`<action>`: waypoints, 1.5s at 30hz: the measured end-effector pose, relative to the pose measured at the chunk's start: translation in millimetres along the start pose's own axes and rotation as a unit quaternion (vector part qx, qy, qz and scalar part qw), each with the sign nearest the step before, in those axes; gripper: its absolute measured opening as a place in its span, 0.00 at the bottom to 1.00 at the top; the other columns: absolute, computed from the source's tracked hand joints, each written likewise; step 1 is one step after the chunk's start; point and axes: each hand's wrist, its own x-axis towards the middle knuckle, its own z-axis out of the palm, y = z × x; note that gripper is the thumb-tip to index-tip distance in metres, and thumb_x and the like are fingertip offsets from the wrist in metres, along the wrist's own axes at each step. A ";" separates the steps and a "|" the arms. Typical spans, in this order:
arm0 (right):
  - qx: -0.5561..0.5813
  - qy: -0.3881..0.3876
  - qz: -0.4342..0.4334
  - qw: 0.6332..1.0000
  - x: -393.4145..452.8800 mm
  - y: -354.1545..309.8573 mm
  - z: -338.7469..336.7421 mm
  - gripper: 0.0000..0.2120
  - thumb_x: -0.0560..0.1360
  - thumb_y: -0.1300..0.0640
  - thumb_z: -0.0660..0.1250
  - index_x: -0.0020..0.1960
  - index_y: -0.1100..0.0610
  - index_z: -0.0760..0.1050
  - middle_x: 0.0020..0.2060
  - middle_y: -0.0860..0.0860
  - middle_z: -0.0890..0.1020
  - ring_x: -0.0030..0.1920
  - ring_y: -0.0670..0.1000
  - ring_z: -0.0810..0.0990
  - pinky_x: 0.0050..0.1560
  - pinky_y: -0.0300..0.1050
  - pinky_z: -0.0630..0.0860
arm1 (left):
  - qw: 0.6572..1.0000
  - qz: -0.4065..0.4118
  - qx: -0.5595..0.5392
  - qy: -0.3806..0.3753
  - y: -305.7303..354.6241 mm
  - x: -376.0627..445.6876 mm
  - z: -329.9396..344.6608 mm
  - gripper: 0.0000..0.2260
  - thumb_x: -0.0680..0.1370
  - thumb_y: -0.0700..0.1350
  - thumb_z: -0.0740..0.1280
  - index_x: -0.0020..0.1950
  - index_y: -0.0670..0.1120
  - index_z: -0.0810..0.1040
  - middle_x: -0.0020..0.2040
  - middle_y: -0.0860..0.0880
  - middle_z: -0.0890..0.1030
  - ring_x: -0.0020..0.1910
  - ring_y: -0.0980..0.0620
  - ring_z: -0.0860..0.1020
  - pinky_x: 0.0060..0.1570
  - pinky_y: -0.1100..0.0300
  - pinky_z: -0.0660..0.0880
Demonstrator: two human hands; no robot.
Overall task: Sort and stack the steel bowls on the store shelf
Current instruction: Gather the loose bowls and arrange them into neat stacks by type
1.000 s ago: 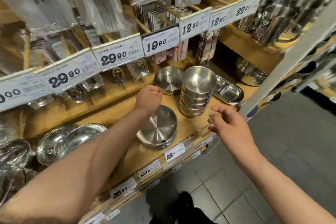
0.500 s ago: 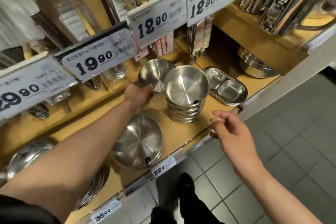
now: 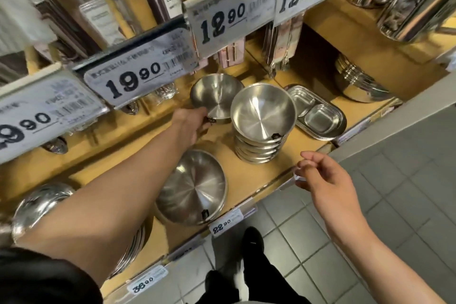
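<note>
Left hand (image 3: 191, 124) has advanced since the earlier frame and now grips the near rim of the single bowl (image 3: 216, 96), tilted at the shelf (image 3: 249, 180) rear, touching the stack of bowls (image 3: 261, 126) mid-shelf. Right hand (image 3: 325, 180) remains empty, fingers loosely curled, off the front edge. The shallow bowl (image 3: 192, 189) is unmoved at the front edge.

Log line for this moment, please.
left hand: gripping loose bowl rim | right hand: empty | bowl stack: beside
</note>
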 end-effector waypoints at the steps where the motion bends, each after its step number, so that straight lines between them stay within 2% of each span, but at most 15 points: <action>1: 0.002 0.002 -0.001 1.000 -2.4 0.0 0.3 0.09 0.80 0.57 0.64 0.54 0.46 0.81 0.40 0.44 0.84 0.45 0.48 0.83 0.60 0.60 0.80 | 1.000 0.005 0.003 0.002 0.2 -2.9 -4.7 0.04 0.78 0.38 0.71 0.51 0.38 0.80 0.40 0.43 0.84 0.26 0.52 0.80 0.32 0.60 0.80; 4: 0.006 -0.001 -0.010 1.000 -11.1 -1.4 4.3 0.09 0.81 0.58 0.64 0.55 0.47 0.80 0.40 0.45 0.83 0.44 0.48 0.83 0.60 0.62 0.80 | 1.000 0.021 -0.005 -0.007 -1.3 -14.5 -20.8 0.02 0.78 0.36 0.69 0.47 0.37 0.78 0.34 0.42 0.80 0.21 0.51 0.77 0.29 0.60 0.80; 7: 0.008 -0.009 -0.020 1.000 -22.5 -2.9 10.9 0.09 0.81 0.58 0.64 0.55 0.47 0.80 0.38 0.43 0.83 0.42 0.46 0.82 0.59 0.60 0.81 | 0.999 0.033 -0.012 -0.016 -4.1 -27.9 -34.9 0.01 0.78 0.34 0.68 0.47 0.37 0.76 0.31 0.43 0.79 0.23 0.50 0.76 0.24 0.61 0.78; 9: 0.011 -0.012 -0.023 1.000 -31.4 -2.4 14.5 0.09 0.82 0.58 0.64 0.54 0.47 0.80 0.37 0.41 0.83 0.41 0.44 0.82 0.57 0.58 0.81 | 0.999 0.034 -0.012 -0.007 -6.2 -35.2 -42.7 0.03 0.78 0.35 0.68 0.51 0.36 0.76 0.36 0.41 0.82 0.27 0.50 0.78 0.22 0.63 0.78; 12: 0.014 -0.016 -0.023 1.000 -46.2 -0.4 16.5 0.08 0.82 0.57 0.64 0.54 0.46 0.80 0.38 0.40 0.84 0.42 0.43 0.83 0.55 0.52 0.82 | 0.999 0.032 -0.014 0.002 -11.3 -41.3 -54.8 0.09 0.79 0.36 0.69 0.58 0.37 0.76 0.50 0.40 0.82 0.33 0.52 0.83 0.25 0.66 0.78; 17: 0.021 -0.019 -0.020 0.999 -69.9 0.4 17.5 0.09 0.82 0.57 0.63 0.54 0.46 0.80 0.44 0.45 0.83 0.46 0.47 0.82 0.50 0.45 0.81 | 0.998 0.044 -0.045 -0.023 -16.7 -53.4 -76.9 0.03 0.79 0.35 0.68 0.48 0.39 0.75 0.45 0.43 0.80 0.31 0.53 0.83 0.38 0.60 0.84; 19: 0.020 -0.028 -0.015 0.999 -78.4 -0.9 20.9 0.09 0.82 0.58 0.63 0.54 0.47 0.80 0.45 0.47 0.83 0.46 0.47 0.82 0.47 0.43 0.79 | 0.998 0.038 -0.038 -0.038 -19.1 -62.7 -86.4 0.03 0.80 0.35 0.66 0.47 0.39 0.73 0.43 0.44 0.77 0.28 0.54 0.81 0.43 0.59 0.81; 21: 0.011 -0.046 -0.006 0.999 -85.6 -2.1 26.2 0.09 0.82 0.59 0.64 0.55 0.49 0.80 0.45 0.49 0.83 0.45 0.47 0.82 0.45 0.41 0.79 | 0.997 0.030 -0.024 -0.063 -23.6 -78.1 -95.5 0.03 0.81 0.35 0.64 0.53 0.38 0.71 0.43 0.44 0.75 0.29 0.53 0.80 0.34 0.61 0.79; 24: -0.002 -0.080 -0.002 0.997 -95.1 -6.7 38.9 0.08 0.81 0.60 0.64 0.56 0.51 0.80 0.46 0.50 0.83 0.43 0.47 0.81 0.47 0.45 0.81 | 0.996 0.022 -0.026 -0.088 -35.3 -104.2 -107.7 0.07 0.81 0.33 0.65 0.58 0.36 0.72 0.48 0.40 0.78 0.33 0.49 0.83 0.22 0.63 0.77; 27: -0.012 -0.112 -0.003 0.994 -99.8 -10.0 52.3 0.08 0.81 0.59 0.64 0.55 0.49 0.80 0.46 0.50 0.83 0.42 0.48 0.81 0.47 0.46 0.81 | 0.997 0.020 -0.026 -0.072 -47.2 -128.1 -116.3 0.08 0.79 0.31 0.66 0.58 0.34 0.74 0.49 0.39 0.79 0.27 0.50 0.83 0.23 0.63 0.78; 31: -0.034 -0.141 0.003 0.989 -91.5 -15.6 67.9 0.13 0.81 0.53 0.65 0.65 0.53 0.76 0.43 0.47 0.83 0.37 0.42 0.84 0.48 0.49 0.83 | 0.998 0.021 -0.042 -0.043 -62.9 -154.1 -121.3 0.07 0.76 0.31 0.71 0.51 0.36 0.75 0.42 0.42 0.79 0.23 0.54 0.81 0.23 0.66 0.77; 35: -0.008 -0.180 0.031 0.983 -71.9 -23.3 85.9 0.31 0.78 0.47 0.71 0.77 0.53 0.65 0.55 0.48 0.80 0.50 0.47 0.83 0.52 0.51 0.85 | 0.997 0.017 -0.063 -0.043 -77.4 -173.1 -120.8 0.06 0.77 0.33 0.70 0.52 0.35 0.77 0.42 0.43 0.79 0.28 0.54 0.81 0.25 0.64 0.79; 38: -0.035 -0.195 0.017 0.980 -56.3 -23.6 93.9 0.24 0.76 0.51 0.74 0.69 0.52 0.70 0.56 0.49 0.81 0.55 0.51 0.83 0.58 0.57 0.83 | 0.993 0.020 -0.095 -0.062 -83.3 -184.6 -118.2 0.15 0.76 0.33 0.71 0.61 0.32 0.75 0.46 0.40 0.81 0.25 0.54 0.80 0.23 0.65 0.76; 42: -0.077 -0.219 -0.003 0.973 -35.9 -27.5 97.9 0.19 0.72 0.57 0.71 0.62 0.53 0.73 0.53 0.52 0.83 0.54 0.55 0.83 0.57 0.62 0.82 | 0.999 0.036 -0.038 -0.009 -83.5 -185.5 -118.9 0.16 0.75 0.40 0.74 0.57 0.39 0.73 0.42 0.43 0.82 0.35 0.47 0.81 0.34 0.57 0.81; 45: -0.101 -0.253 -0.014 0.962 -22.5 -32.8 99.9 0.21 0.71 0.55 0.72 0.63 0.54 0.74 0.53 0.53 0.84 0.51 0.54 0.85 0.53 0.59 0.84 | 0.992 0.071 0.051 0.088 -83.1 -180.2 -120.1 0.13 0.76 0.43 0.69 0.57 0.39 0.77 0.48 0.41 0.84 0.47 0.41 0.83 0.53 0.49 0.82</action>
